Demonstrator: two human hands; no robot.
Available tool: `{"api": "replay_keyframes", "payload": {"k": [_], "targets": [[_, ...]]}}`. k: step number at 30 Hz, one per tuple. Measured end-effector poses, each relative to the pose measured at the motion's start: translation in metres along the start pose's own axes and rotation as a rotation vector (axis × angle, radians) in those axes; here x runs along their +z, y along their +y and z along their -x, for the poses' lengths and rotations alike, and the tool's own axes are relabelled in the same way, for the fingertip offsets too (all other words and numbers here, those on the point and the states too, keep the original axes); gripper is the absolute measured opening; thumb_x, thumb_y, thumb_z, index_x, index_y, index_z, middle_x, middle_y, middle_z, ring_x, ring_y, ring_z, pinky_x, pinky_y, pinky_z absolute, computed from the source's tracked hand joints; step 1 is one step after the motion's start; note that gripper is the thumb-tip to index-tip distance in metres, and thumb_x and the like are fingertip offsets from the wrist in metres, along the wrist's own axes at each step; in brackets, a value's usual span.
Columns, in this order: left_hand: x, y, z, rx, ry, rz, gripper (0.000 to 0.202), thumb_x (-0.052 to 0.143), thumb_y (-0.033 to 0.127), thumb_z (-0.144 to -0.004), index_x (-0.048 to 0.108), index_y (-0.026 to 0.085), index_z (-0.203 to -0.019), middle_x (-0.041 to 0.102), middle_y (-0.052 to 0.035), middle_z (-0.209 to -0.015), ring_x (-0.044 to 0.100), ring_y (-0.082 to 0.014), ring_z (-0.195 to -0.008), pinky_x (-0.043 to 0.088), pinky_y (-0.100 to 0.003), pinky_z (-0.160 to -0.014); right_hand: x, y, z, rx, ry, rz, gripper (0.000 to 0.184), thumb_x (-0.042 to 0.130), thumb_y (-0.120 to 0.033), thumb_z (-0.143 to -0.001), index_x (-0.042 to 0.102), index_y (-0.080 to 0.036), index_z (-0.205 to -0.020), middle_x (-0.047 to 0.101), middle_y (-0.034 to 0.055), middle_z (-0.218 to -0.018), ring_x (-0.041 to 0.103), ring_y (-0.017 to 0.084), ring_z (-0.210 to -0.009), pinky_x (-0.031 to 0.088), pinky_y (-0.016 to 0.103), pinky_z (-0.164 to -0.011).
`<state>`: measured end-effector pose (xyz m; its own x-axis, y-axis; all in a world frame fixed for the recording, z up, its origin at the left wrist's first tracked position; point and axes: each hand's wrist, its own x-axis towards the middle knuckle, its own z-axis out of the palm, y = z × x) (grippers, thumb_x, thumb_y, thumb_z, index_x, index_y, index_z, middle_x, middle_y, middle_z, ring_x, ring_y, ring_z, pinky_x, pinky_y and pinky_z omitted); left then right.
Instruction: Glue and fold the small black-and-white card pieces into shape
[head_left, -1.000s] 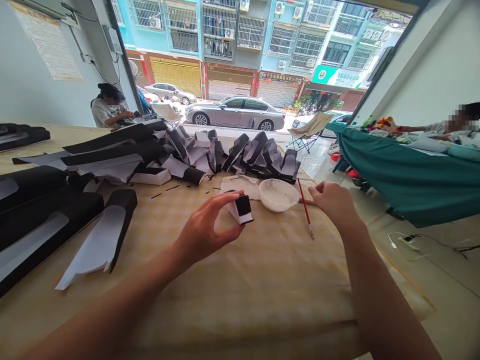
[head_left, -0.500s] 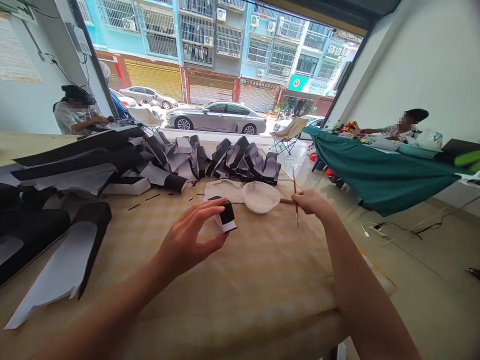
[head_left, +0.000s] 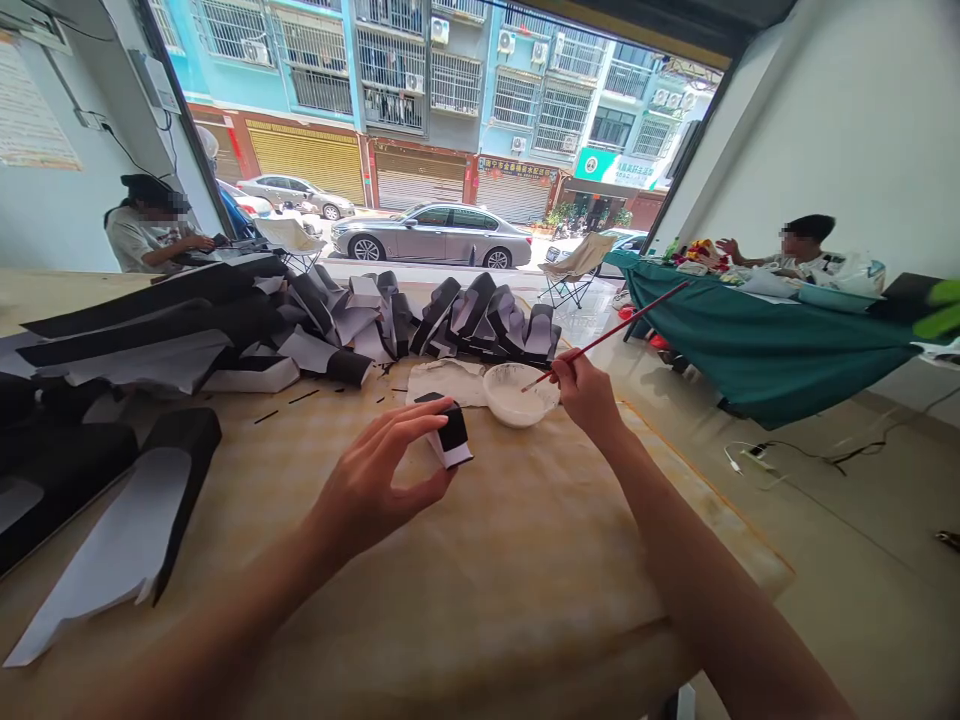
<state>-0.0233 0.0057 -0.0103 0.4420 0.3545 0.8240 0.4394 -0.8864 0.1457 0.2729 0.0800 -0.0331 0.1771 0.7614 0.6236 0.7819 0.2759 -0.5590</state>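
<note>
My left hand [head_left: 371, 485] pinches a small folded black-and-white card piece [head_left: 450, 440] between thumb and fingers, holding it just above the cloth-covered table [head_left: 525, 560]. My right hand [head_left: 589, 392] grips a thin red-handled brush [head_left: 611, 333], its tip dipped over the rim of a white bowl [head_left: 517, 395] of white paste. The brush handle slants up and to the right. A white cloth or paper [head_left: 446, 380] lies beside the bowl.
A heap of folded black-and-white card pieces [head_left: 420, 315] runs along the far side, with long flat ones [head_left: 127, 540] at left. A person [head_left: 150, 225] sits at far left, another person [head_left: 806, 245] behind a green-draped table [head_left: 750, 345]. Cables [head_left: 757, 455] lie on the floor.
My right hand picked the brush up off the table and swung its tip to the white bowl. The left hand kept hold of the card piece; the view shifted right.
</note>
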Motion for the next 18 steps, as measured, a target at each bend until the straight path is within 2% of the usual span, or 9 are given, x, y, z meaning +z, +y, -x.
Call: {"api": "replay_keyframes", "payload": {"k": [6, 13, 18], "targets": [[-0.0007, 0.0011, -0.0001, 0.001, -0.008, -0.01, 0.047, 0.069, 0.017, -0.073, 0.05, 0.018, -0.116, 0.062, -0.0114, -0.123, 0.06, -0.0211, -0.113, 0.051, -0.038, -0.097, 0.0015, -0.0023, 0.001, -0.025, -0.027, 0.067, 0.021, 0.042, -0.035, -0.089, 0.055, -0.019, -0.086, 0.067, 0.0056, -0.069, 0.061, 0.02, -0.067, 0.042, 0.029, -0.068], [-0.0015, 0.0015, -0.0011, 0.01, -0.006, -0.021, 0.046, 0.068, 0.018, -0.074, 0.05, 0.02, -0.116, 0.062, -0.0107, -0.123, 0.061, -0.0217, -0.112, 0.052, -0.039, -0.095, -0.0013, -0.0018, 0.0009, -0.061, 0.006, 0.096, 0.023, 0.04, -0.035, -0.09, 0.055, -0.019, -0.088, 0.068, 0.0052, -0.069, 0.063, 0.02, -0.068, 0.043, 0.029, -0.067], [-0.0015, 0.0011, -0.001, 0.007, -0.003, -0.022, 0.045, 0.068, 0.018, -0.074, 0.05, 0.02, -0.116, 0.062, -0.0107, -0.122, 0.061, -0.0218, -0.112, 0.052, -0.038, -0.096, -0.0017, -0.0039, 0.0004, -0.104, 0.082, 0.152, 0.029, 0.036, -0.039, -0.091, 0.055, -0.017, -0.088, 0.067, 0.0107, -0.077, 0.062, 0.023, -0.075, 0.043, 0.032, -0.069]]}}
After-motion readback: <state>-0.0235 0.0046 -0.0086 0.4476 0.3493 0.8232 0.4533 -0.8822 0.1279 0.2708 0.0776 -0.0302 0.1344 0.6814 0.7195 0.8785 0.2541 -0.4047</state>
